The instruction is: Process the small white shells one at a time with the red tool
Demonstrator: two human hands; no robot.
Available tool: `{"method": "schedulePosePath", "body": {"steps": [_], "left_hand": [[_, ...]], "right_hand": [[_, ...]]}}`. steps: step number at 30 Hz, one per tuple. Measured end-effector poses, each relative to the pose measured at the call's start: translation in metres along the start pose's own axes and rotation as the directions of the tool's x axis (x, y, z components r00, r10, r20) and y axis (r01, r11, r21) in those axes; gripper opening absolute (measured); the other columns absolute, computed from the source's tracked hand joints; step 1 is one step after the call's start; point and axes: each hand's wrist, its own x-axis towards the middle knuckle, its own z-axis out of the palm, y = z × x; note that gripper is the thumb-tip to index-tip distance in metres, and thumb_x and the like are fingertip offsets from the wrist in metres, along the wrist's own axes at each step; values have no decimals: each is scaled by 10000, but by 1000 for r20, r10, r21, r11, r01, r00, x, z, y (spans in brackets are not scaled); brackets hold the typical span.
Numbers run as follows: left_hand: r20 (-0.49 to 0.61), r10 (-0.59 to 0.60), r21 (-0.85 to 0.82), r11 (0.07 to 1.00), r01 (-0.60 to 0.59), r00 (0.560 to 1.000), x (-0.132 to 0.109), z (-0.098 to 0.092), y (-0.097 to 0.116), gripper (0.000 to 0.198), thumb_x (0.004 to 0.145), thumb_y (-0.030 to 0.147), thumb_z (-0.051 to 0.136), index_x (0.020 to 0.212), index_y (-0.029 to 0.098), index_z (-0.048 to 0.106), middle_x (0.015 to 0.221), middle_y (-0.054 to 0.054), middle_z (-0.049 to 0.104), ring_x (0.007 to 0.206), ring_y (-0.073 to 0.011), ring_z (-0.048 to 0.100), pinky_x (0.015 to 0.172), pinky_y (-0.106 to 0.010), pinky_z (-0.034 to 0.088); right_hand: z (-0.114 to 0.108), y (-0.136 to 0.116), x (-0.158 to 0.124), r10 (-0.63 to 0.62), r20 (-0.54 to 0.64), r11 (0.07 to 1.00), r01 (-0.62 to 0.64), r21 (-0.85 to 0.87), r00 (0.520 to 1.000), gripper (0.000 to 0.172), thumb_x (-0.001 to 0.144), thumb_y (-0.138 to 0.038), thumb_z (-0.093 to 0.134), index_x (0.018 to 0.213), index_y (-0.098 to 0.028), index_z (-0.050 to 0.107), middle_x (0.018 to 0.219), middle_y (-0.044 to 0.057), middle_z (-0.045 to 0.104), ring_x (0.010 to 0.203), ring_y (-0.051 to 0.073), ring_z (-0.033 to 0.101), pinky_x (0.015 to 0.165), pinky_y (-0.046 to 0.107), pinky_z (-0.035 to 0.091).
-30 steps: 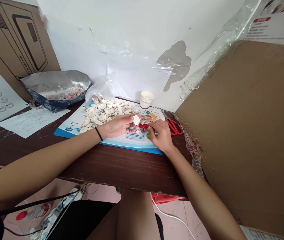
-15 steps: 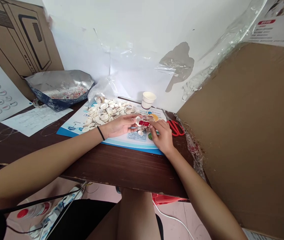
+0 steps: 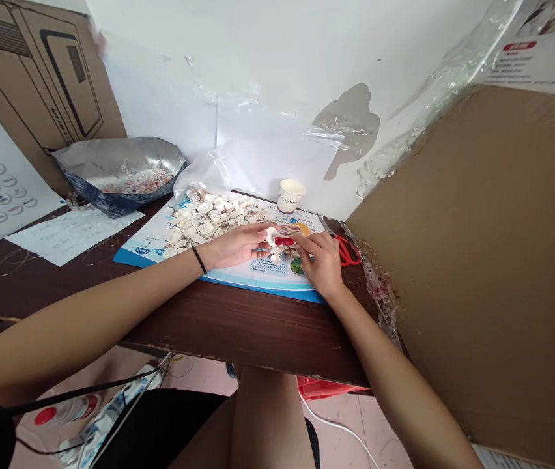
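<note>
My left hand (image 3: 235,247) pinches a white seashell (image 3: 271,236) between thumb and fingers, its scalloped edge turned to the right. Just right of the shell is a small glossy red piece (image 3: 284,241) in two rounded parts; its kind is unclear. My right hand (image 3: 324,264) has its fingers bent together at the right end of the red piece, and its fingertips are partly hidden. Both hands are held above a printed blue and white sheet (image 3: 238,280). A pile of pale shells (image 3: 209,220) lies behind my left hand.
A paper cup (image 3: 291,195) stands behind the hands. Red-handled scissors (image 3: 349,251) lie to the right, beside a cardboard panel (image 3: 483,260). An open bag of small beads (image 3: 121,176) and a white paper (image 3: 72,234) are at the left of the dark table (image 3: 238,332).
My right hand has shifted very slightly to the right, with its fingers flatter over the red piece. My left hand still holds the shell, and the view has moved a little.
</note>
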Motion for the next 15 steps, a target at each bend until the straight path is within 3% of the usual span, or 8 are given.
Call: {"method": "schedulePosePath", "body": {"steps": [5, 9, 15], "left_hand": [[-13, -6, -20, 1000, 5, 1000, 0, 1, -1, 396, 727, 227, 803, 1108, 189, 704, 1121, -86, 658, 918, -169, 593, 844, -339, 456], [-68, 26, -73, 997, -31, 997, -1, 2, 1, 295, 735, 229, 795, 1010, 173, 703, 1003, -66, 664, 866, -151, 577, 820, -326, 447], [-114, 71, -120, 989, -84, 991, 1, -2, -1, 196, 713, 208, 807, 865, 164, 692, 799, -10, 608, 754, -112, 523, 785, -295, 432]], "right_hand": [[2, 2, -1, -90, 38, 995, 91, -44, 995, 274, 947, -186, 538, 1135, -268, 719, 841, 35, 684, 844, 198, 551, 775, 339, 367], [6, 6, -2, -119, 53, 974, 126, -186, 992, 241, 919, -151, 565, 1050, -260, 736, 826, 39, 696, 831, 206, 544, 751, 344, 324], [14, 1, -3, -116, -58, 981, 106, -162, 992, 241, 960, -215, 501, 1081, -207, 709, 830, 59, 680, 813, 207, 561, 766, 348, 378]]}}
